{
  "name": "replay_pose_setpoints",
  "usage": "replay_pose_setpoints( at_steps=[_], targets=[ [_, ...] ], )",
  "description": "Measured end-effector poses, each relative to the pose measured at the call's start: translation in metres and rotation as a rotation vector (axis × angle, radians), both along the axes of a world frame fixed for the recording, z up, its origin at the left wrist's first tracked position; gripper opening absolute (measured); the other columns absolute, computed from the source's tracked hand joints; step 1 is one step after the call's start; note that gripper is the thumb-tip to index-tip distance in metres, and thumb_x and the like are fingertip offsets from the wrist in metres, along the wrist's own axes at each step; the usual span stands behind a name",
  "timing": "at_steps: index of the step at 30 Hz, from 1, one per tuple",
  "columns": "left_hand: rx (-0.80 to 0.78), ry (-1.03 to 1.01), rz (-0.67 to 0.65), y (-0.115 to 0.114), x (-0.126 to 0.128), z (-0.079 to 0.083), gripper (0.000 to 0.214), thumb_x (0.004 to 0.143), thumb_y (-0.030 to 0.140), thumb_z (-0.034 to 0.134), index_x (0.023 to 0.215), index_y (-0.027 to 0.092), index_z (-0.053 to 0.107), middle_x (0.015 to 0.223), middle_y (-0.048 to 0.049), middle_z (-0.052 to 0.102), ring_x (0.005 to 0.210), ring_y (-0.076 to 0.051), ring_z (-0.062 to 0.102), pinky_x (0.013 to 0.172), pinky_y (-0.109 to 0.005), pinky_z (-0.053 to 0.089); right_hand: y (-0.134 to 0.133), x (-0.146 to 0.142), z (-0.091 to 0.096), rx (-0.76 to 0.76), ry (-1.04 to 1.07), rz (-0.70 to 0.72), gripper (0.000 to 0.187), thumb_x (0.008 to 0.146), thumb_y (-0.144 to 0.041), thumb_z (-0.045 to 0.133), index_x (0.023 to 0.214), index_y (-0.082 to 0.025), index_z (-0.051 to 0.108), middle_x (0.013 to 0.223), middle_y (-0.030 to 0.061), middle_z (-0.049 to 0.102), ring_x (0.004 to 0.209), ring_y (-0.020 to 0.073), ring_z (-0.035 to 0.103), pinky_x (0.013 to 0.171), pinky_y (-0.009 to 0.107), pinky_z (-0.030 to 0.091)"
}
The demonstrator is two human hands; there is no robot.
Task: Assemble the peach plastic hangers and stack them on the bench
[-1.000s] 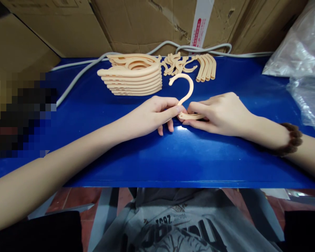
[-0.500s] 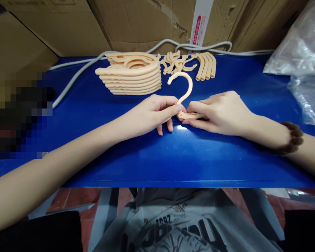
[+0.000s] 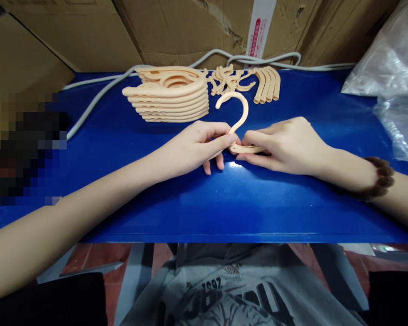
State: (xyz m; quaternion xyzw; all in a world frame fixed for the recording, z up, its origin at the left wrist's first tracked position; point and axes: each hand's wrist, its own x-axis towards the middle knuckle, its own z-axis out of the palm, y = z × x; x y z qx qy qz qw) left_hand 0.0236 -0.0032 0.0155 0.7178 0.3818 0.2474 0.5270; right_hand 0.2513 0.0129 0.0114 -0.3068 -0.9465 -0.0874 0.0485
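Between my two hands is a cream plastic clothes hanger [image 3: 244, 111], its curved hook standing up with the open end to the left. My left hand [image 3: 204, 144] pinches it near the base of the hook, thumb on top. My right hand [image 3: 282, 144] is closed around a short arm [image 3: 248, 149] of the hanger, to the right of the hook. The outer end of that arm is hidden under my right fingers. Most of the left side of the hanger is covered by my left hand.
Behind my hands lie a stack of cream hangers [image 3: 172, 102], a loose pile of hooks [image 3: 226, 80] and several curved arm pieces [image 3: 268, 85]. A white cable [image 3: 102, 99] runs along the blue table [image 3: 204, 213] before cardboard boxes [image 3: 190, 36]. Clear plastic bags [image 3: 384, 68] lie at right.
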Motion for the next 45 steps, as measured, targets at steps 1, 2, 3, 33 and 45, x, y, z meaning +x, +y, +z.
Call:
replay_pose_setpoints(
  at_steps=[1, 2, 3, 33, 45],
  targets=[
    [0.004, -0.002, -0.003, 0.0001, -0.0001, -0.0003, 0.019, 0.099, 0.024, 0.052, 0.088, 0.012, 0.06, 0.071, 0.0008, 0.059, 0.058, -0.008, 0.062, 0.042, -0.011, 0.048, 0.0001, 0.0, 0.0, 0.001, 0.001, 0.003, 0.053, 0.104, -0.059, 0.031, 0.099, -0.02, 0.066, 0.068, 0.0045, 0.067, 0.06, 0.0178, 0.056, 0.055, 0.03, 0.015],
    [0.008, -0.003, -0.005, 0.0002, -0.0002, -0.0005, 0.019, 0.099, 0.024, 0.051, 0.087, 0.012, 0.06, 0.071, 0.0009, 0.059, 0.058, -0.008, 0.062, 0.042, -0.011, 0.048, 0.0002, 0.0002, 0.0, 0.002, 0.003, 0.006, 0.052, 0.103, -0.059, 0.031, 0.099, -0.02, 0.066, 0.068, 0.0044, 0.067, 0.06, 0.0176, 0.055, 0.055, 0.03, 0.015],
    [0.01, -0.004, -0.008, 0.0003, -0.0003, -0.0007, 0.019, 0.1, 0.024, 0.05, 0.087, 0.012, 0.06, 0.071, 0.001, 0.058, 0.058, -0.008, 0.062, 0.042, -0.011, 0.048, 0.0002, 0.0003, 0.0, 0.003, 0.004, 0.008, 0.052, 0.103, -0.059, 0.031, 0.098, -0.02, 0.065, 0.068, 0.0042, 0.066, 0.06, 0.0176, 0.055, 0.055, 0.03, 0.014],
    [0.033, 0.037, -0.009, -0.0009, -0.0001, 0.0004, 0.021, 0.1, 0.026, 0.05, 0.086, 0.014, 0.06, 0.072, -0.0013, 0.065, 0.055, -0.007, 0.06, 0.043, -0.011, 0.046, -0.0014, -0.0009, 0.0015, -0.024, 0.01, -0.004, 0.05, 0.103, -0.059, 0.033, 0.104, -0.022, 0.066, 0.073, 0.0044, 0.07, 0.06, 0.0184, 0.055, 0.058, 0.032, 0.014],
    [0.073, 0.051, -0.009, -0.002, 0.0005, -0.0011, 0.022, 0.1, 0.029, 0.052, 0.087, 0.014, 0.06, 0.072, -0.0001, 0.062, 0.055, -0.006, 0.058, 0.042, -0.01, 0.045, -0.0013, -0.0007, 0.0013, -0.006, 0.002, 0.004, 0.051, 0.103, -0.06, 0.032, 0.109, -0.022, 0.066, 0.075, 0.0045, 0.07, 0.06, 0.0184, 0.055, 0.058, 0.031, 0.014]
  ],
)
